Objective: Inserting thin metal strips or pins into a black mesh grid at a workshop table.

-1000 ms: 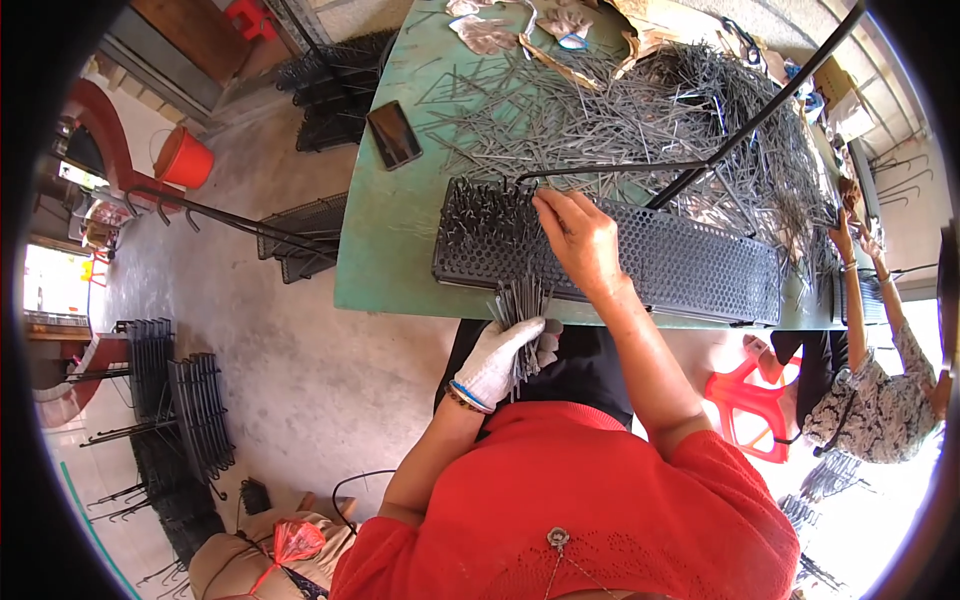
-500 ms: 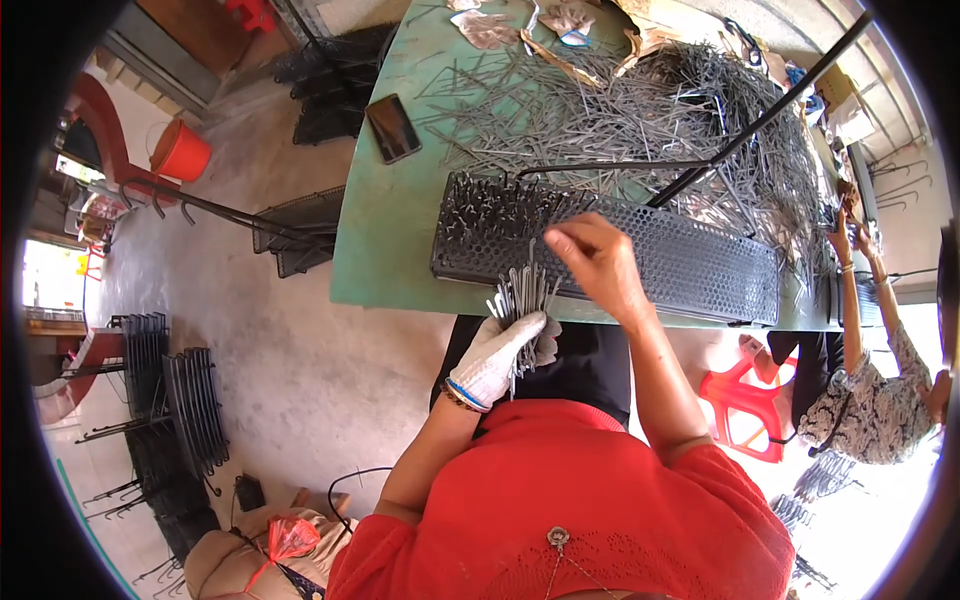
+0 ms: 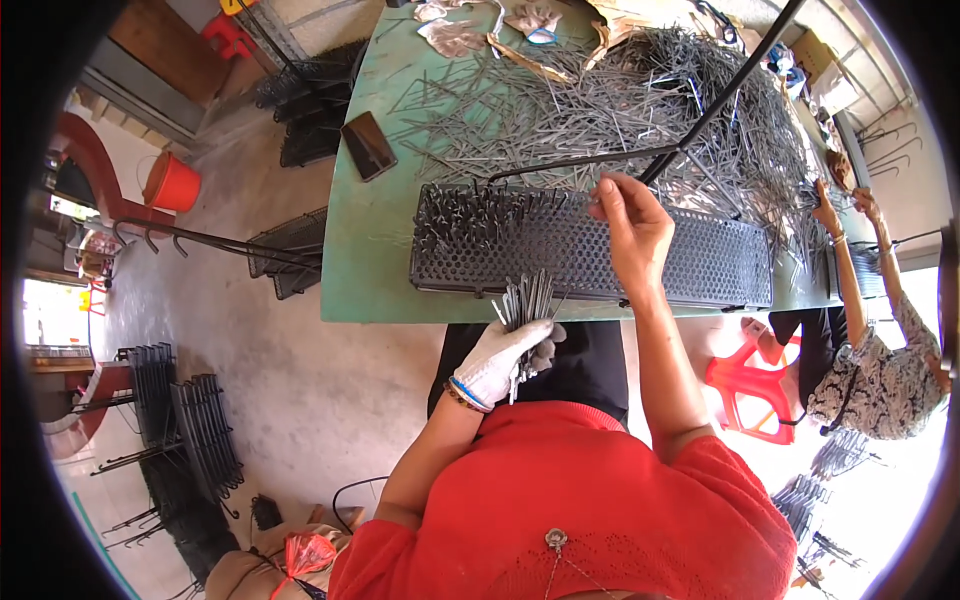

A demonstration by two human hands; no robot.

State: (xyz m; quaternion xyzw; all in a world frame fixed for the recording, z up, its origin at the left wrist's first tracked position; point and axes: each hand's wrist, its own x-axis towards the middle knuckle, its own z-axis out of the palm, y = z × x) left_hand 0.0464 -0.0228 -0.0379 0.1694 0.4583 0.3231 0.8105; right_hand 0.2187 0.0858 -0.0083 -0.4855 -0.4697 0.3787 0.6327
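Table (image 3: 365, 235) near edge crosses mid-frame, left edge climbs to upper centre. Tray (image 3: 600, 250) sits along the near edge, just inside it. Strip of green top shows left of the tray, grey floor (image 3: 330, 400) beyond that. Bare perforated surface runs from mid tray to its right end.

Bundle (image 3: 532, 298) of thin metal rods is at frame centre, just below the tray's near edge. Long axis near vertical in frame, leaning slightly right; upper ends fan out toward the tray, lower ends stick out under the glove. Tray's long axis runs left to right, dipping slightly to the right. Its left end is packed with rods (image 3: 465, 222), ends up, leaning various ways.

Left hand (image 3: 500, 358), white glove, is wrapped round the bundle. Right hand (image 3: 637, 228), bare, is over mid tray, fingers curled, thumb near fingertips; can't tell if a rod is pinched there.

In the way: black bar (image 3: 735, 85) slants in from upper right to behind the right hand; a thinner arm (image 3: 580, 162) branches left along the tray's far side. Loose pile (image 3: 600, 115) of rods covers upper centre to upper right. Phone (image 3: 368, 146) lies near the left edge. Co-worker (image 3: 875, 390) at far right, hands at the pile's right end. Red stool (image 3: 755, 390) lower right.
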